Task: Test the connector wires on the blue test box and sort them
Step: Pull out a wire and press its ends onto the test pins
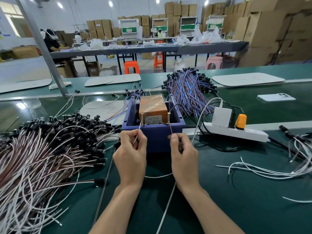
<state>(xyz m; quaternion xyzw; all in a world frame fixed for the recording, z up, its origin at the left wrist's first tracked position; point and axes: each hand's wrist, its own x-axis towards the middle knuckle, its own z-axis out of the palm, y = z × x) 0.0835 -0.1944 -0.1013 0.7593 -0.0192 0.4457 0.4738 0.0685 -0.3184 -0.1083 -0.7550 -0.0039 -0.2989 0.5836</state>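
Head view: wire leads (139, 128) pinched between left fingers (130, 134), right fingers (174, 137).

We take the blue test box (152, 134) for moulded plastic with a dull sheen. The orange block (152, 107) inside it is wrapped in clear, glossy, wrinkled tape. Two brass-coloured metal screws (142, 119) with rough threads stand at its front rim. The white lead (139, 128) pinched in our left hand (130, 156) and the brown lead (170, 129) pinched in our right hand (184, 157) have smooth plastic sheaths. At nine o'clock of the box, the wire pile (42, 157) carries matt black plastic connectors. The green counter (236, 200) is smooth and reflective. At three o'clock the white power strip (236, 133) is glossy plastic. Far off at twelve stand matt brown cardboard boxes (270, 31).
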